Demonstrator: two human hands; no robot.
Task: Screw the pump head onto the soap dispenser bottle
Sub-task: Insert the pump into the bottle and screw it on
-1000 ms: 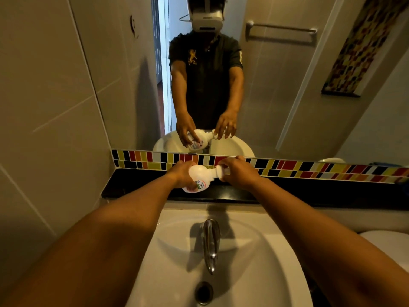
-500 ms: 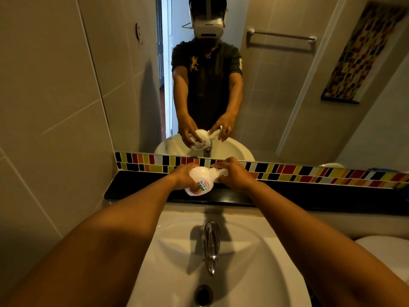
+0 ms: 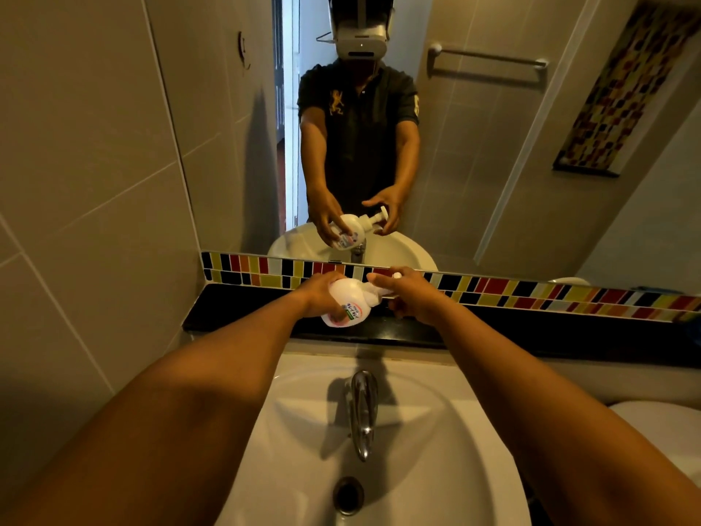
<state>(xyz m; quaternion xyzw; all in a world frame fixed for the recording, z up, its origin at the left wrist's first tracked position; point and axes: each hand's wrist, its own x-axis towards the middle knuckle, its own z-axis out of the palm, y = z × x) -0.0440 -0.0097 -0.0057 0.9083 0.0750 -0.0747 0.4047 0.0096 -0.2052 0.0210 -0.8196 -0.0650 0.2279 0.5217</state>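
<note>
Both our hands meet above the black ledge [image 3: 235, 309] behind the sink [image 3: 417, 430]. Our left hand [image 3: 316, 298] grips the white soap bottle [image 3: 347, 303], tilted with its base toward the sink. Our right hand [image 3: 411, 298] hangs loosely curled around the pump head [image 3: 396, 276] on the neck, fingers spread, not clamping it.

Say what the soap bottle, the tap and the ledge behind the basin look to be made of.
Soap bottle: white plastic, smooth, slightly translucent, with a printed label. Tap: polished, probably chromed metal, showing mirror-like reflections. Ledge: glossy black, likely polished stone or a look-alike; the picture does not settle which.
</note>
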